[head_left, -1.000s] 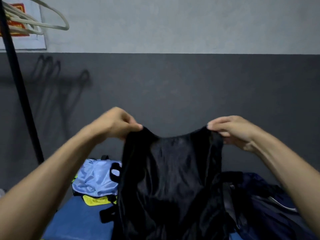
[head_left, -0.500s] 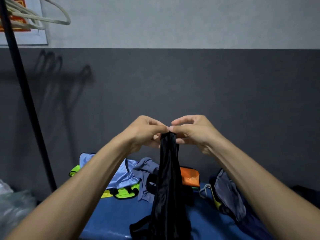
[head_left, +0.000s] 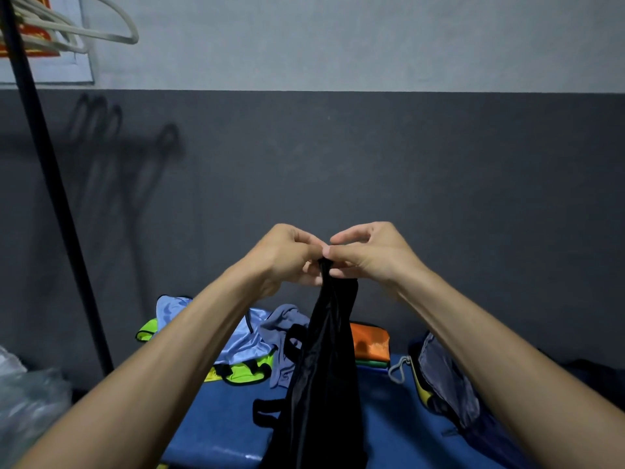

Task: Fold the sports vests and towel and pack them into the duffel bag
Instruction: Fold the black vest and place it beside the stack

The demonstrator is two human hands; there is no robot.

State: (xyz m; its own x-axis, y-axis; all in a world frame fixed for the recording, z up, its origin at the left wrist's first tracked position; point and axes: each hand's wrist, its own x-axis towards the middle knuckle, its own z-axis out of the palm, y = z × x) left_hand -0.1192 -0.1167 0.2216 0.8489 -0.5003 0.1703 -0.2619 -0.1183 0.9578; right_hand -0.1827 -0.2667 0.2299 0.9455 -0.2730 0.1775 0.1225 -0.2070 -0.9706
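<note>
Head view: hands had come together since a second ago, when they held the black vest (head_left: 324, 360) spread wide; it was now halved lengthwise. Left hand (head_left: 287, 255) and right hand (head_left: 368, 252) touched at the fingertips, both pinching the vest's top edge, vest hanging straight below the fingers. Progress early, by my read: first fold only. Below and left of the fingers lay unfolded light blue vest (head_left: 233, 336) and neon vest (head_left: 243, 372); duffel bag (head_left: 446, 374) lower right, apparently open. Blue surface (head_left: 216, 431), dark wall (head_left: 439, 164), hangers (head_left: 84, 32) upper left.
</note>
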